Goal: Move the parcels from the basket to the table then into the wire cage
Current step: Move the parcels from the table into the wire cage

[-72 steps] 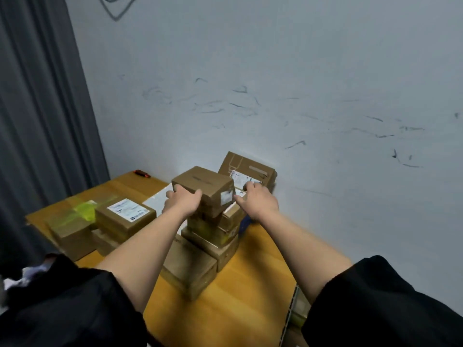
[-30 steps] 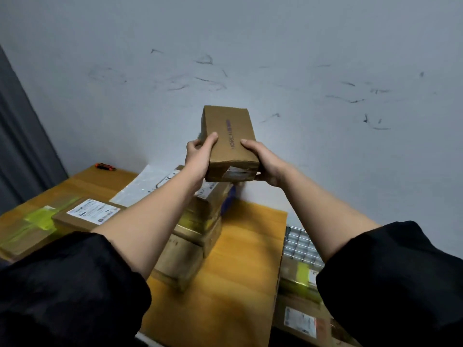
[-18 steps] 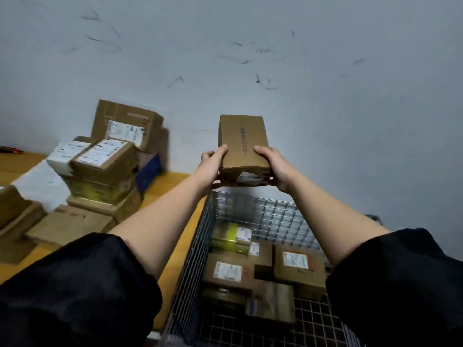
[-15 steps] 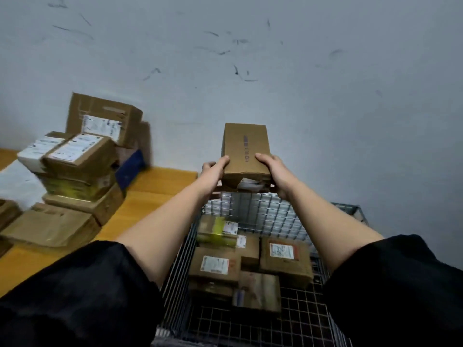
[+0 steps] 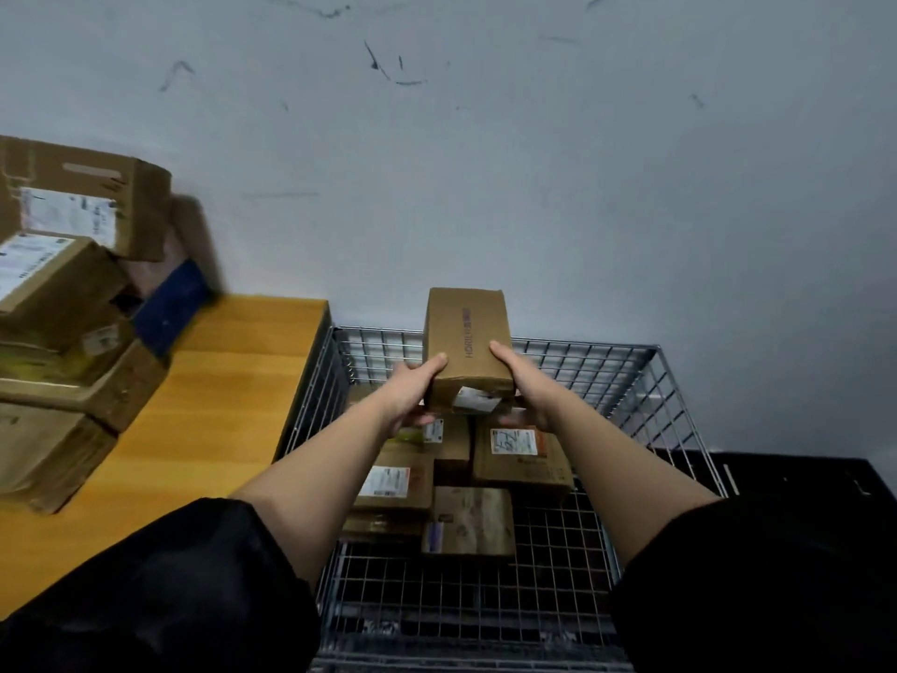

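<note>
I hold a small brown cardboard parcel (image 5: pixel 467 340) over the wire cage (image 5: pixel 645 381), near its far wall. My left hand (image 5: pixel 415 393) grips its left side with fingers curled underneath, and my right hand (image 5: pixel 526 388) grips its right side. Below the parcel, several labelled brown parcels (image 5: pixel 522 459) lie on the cage floor. More parcels (image 5: pixel 63 303) are stacked on the wooden table (image 5: pixel 218 405) at the left.
The cage stands against the table's right edge and close to the grey wall (image 5: pixel 534 187). Bare wire floor shows in the cage's near half and right side. A black surface (image 5: pixel 796 478) lies to the right of the cage.
I lifted the parcel off the stack on the table, carried it to the right and brought it down over the cage. The view has swung right and downward.
</note>
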`<state>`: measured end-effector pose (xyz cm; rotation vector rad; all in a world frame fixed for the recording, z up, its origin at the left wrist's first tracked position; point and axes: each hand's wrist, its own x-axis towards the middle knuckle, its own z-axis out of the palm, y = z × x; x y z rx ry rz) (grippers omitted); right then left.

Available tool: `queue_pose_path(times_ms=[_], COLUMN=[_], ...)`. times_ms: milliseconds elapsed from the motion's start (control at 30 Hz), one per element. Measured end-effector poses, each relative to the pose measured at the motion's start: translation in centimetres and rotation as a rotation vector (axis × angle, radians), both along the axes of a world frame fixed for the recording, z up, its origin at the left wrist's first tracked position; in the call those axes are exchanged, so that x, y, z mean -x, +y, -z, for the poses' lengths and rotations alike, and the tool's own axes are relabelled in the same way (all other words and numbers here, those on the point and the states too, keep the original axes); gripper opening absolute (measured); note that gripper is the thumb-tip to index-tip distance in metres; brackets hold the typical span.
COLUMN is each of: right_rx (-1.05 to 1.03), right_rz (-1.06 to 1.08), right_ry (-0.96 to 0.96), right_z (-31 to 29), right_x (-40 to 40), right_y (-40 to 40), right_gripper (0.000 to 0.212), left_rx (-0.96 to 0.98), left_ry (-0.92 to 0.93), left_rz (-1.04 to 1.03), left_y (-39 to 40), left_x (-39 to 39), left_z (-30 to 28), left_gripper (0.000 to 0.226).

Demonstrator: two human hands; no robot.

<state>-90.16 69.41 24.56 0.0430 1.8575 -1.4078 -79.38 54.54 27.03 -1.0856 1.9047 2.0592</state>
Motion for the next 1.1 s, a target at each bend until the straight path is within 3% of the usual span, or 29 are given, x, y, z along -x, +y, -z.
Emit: queue_pose_path(times_ms=[167,300,467,633,833,1100], right_rx=[-0.064,-0.01,-0.058,-0.073,-0.181,-0.119], right_rz=[0.038,0.2,0.255,0.261,0.258,0.292], right_ry=[-0.075,-0.119,-0.192,-0.227,-0.211,-0.213], right_z=[4.3,9.2,15.8,22.1,31.4,41.9], right_x=[1.1,2.2,3.1,5.0,7.7,10.5], right_y=[-2.1,-4.4,-5.2,-5.6,-5.9,-7.1], right_gripper=[0.096,0.071,0.075,0.066,0.074,0.071], left_rx=[-0.009,-0.012,-0.022,0.098,0.187,0.221], left_ry=[-0.066,-0.14,-0.194,-0.219,-0.258,-0.191], left_rz=[-0.024,0.003,0.057,0.019,0.023,0.063], left_y=[-1.9,-4.2,-5.0,-5.3,-5.1,-5.7], left_x=[2.4,4.4,5.7,7.3,10.3,12.7], left_z=[4.1,8.8,14.6,21.6,29.8,39.4], left_gripper=[0.055,0.052,0.045,0.049,0.05,0.055])
